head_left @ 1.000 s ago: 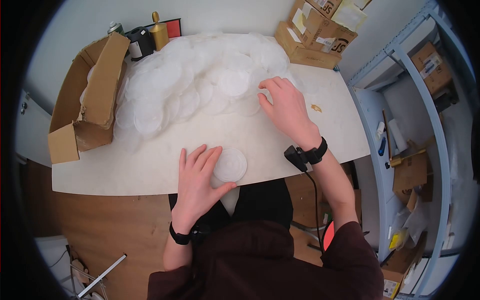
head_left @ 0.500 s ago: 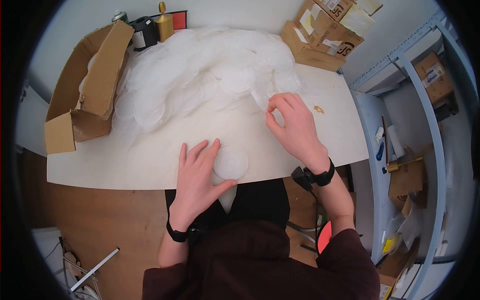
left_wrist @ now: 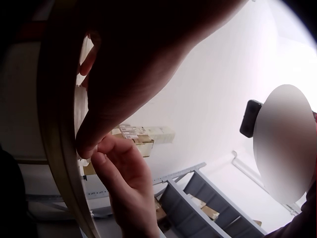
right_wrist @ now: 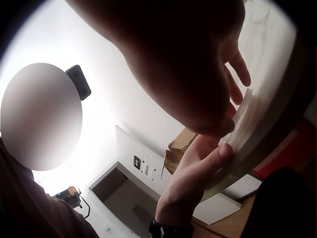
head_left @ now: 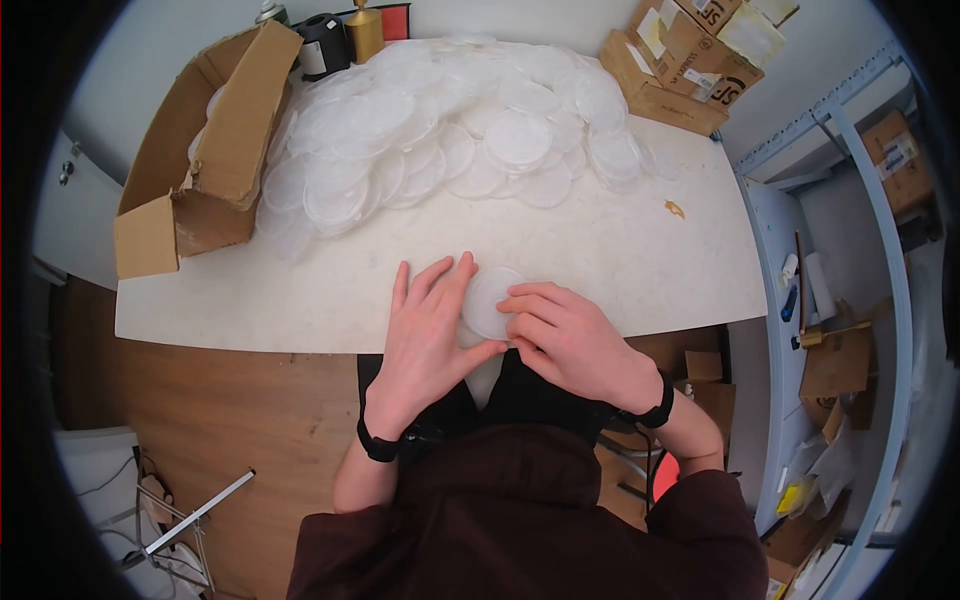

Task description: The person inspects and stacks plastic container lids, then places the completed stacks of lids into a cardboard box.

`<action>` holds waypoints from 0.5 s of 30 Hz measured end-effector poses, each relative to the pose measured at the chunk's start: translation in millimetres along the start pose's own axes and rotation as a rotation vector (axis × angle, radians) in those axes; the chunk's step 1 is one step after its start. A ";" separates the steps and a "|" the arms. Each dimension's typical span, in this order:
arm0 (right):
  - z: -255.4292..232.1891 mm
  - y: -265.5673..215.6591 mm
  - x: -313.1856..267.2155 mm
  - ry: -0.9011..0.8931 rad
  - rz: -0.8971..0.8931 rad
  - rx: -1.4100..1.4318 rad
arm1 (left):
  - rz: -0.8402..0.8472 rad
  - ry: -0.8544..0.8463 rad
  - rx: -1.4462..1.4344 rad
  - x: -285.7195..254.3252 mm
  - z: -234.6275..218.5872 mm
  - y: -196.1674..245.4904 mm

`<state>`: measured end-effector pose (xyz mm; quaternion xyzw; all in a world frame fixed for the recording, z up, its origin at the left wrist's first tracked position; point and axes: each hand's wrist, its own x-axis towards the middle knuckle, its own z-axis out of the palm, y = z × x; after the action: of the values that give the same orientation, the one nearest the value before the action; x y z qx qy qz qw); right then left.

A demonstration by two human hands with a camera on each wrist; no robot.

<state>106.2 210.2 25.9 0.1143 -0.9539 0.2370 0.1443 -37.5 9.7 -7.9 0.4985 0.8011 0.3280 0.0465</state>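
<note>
A low stack of round, translucent plastic lids (head_left: 485, 302) lies near the table's front edge. My left hand (head_left: 424, 325) stands around the stack's left side, fingers extended and touching its edge, thumb at the near rim. At the right side, my right hand (head_left: 572, 340) has its fingers bent over the stack and pinches a lid at the edge. Both thumbs come close together at the near rim. In the right wrist view the stack's edge (right_wrist: 242, 116) shows as thin layers beside the fingers. Some of the right fingertips are hidden by the hand.
A wide pile of similar lids (head_left: 400, 125) covers the back of the table (head_left: 250, 310). An open cardboard box (head_left: 235, 160) stands at the left, stacked cartons (head_left: 690, 75) at the back right. A blue-grey shelf (head_left: 850, 150) is beyond the right edge; a small brown scrap (head_left: 674, 209) lies on the table.
My right hand has come from the pile's right end, towards me and left, to the stack. The left hand stays around the stack; the head view has shifted slightly.
</note>
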 end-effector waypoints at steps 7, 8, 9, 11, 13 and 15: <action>1.3 2.0 1.1 0.014 -0.014 -0.015 | 0.041 0.005 0.038 -0.8 0.6 0.8; 0.9 5.6 1.2 0.010 -0.005 0.031 | 0.031 0.015 0.039 -1.1 1.2 -0.2; -1.9 9.2 1.8 0.006 0.004 0.074 | 0.036 0.021 0.034 -0.5 0.8 -0.4; -19.3 25.1 11.2 0.053 0.097 0.031 | 0.017 -0.011 0.046 0.1 0.4 2.2; -33.0 48.4 24.4 0.136 0.217 -0.110 | 0.034 0.019 0.043 -0.3 4.5 0.6; -32.5 74.7 35.1 0.170 0.244 -0.213 | 0.045 0.049 0.052 -2.3 2.6 -0.6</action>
<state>59.3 285.1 33.6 -0.0388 -0.9647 0.1593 0.2061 -35.8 8.9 -10.9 0.5094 0.7987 0.3201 0.0067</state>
